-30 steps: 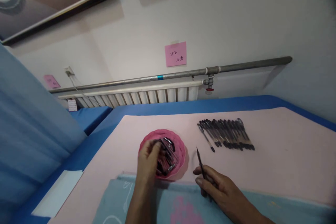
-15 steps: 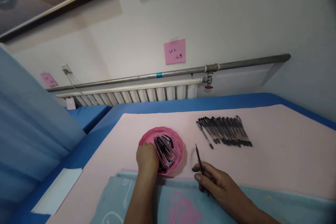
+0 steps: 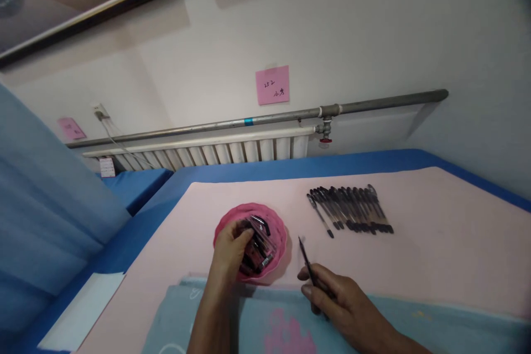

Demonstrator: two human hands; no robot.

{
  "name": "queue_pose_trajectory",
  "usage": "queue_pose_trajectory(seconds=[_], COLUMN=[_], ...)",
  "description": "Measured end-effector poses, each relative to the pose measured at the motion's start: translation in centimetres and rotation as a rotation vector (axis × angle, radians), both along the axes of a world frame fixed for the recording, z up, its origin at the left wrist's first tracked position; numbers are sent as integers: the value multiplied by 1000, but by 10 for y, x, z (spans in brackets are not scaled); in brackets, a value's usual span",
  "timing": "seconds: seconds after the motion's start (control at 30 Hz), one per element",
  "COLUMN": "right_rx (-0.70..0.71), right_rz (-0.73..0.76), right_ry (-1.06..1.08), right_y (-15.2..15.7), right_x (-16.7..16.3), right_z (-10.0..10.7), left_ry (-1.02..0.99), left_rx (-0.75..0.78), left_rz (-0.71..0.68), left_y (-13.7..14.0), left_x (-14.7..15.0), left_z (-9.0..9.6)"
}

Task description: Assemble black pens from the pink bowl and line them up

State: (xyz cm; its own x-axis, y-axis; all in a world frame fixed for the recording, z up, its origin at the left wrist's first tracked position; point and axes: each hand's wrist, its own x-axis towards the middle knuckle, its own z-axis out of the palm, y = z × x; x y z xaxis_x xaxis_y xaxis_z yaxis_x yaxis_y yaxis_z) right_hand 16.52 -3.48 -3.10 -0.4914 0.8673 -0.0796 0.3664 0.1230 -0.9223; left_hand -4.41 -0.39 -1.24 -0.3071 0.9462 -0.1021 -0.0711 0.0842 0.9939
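Note:
My left hand [image 3: 228, 246] reaches into the pink scalloped bowl [image 3: 283, 243] from its left side. Its thumb and fingers are pinched together among the dark pen parts [image 3: 261, 240], and what lies between them is hard to make out. Clear and black pieces fill the bowl's middle. Closed around a dark, uncapped pen [image 3: 306, 256], my right hand [image 3: 338, 298] hovers near the front edge of the pink sheet. The pen's tip points up and to the left. Beyond it, capped black pens [image 3: 352, 209] lie side by side in a row.
A pink sheet [image 3: 435, 238] covers the blue-edged table, with a blue-green cloth [image 3: 373, 337] along the front. White paper [image 3: 81, 312] lies at the left beside a blue curtain [image 3: 45, 210]. A radiator [image 3: 236, 150] and pipe [image 3: 373, 106] run along the wall behind.
My left hand has turned and lifted a little within the bowl, so its thumb now shows. The right hand with the pen has shifted slightly left and down. The view has tilted slightly.

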Motion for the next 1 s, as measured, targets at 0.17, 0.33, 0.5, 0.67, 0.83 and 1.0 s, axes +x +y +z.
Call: queue_pose_trajectory(seconds=[0.17, 0.33, 0.5, 0.67, 0.83, 1.0], right_rx=[6, 23, 31, 33, 25, 25], right_rz=[107, 135, 142, 157, 156, 161], right_ry=[-5, -19, -28, -40, -30, -58], right_y=[-3, -3, -3, -2, -2, -1], right_x=[-2, -2, -3, -3, -2, -2], right_z=[-5, -6, -5, -3, -5, -3], left_ry=[-500, -559, -507, -509, -501, -517], left_rx=[-47, -66, -58, -57, -57, -52], left_rz=[-158, -199, -247, -266, -250, -236], left_y=[-9, -14, -17, -19, -18, -19], left_x=[15, 22, 28, 30, 29, 30], left_z=[5, 4, 5, 5, 5, 6])
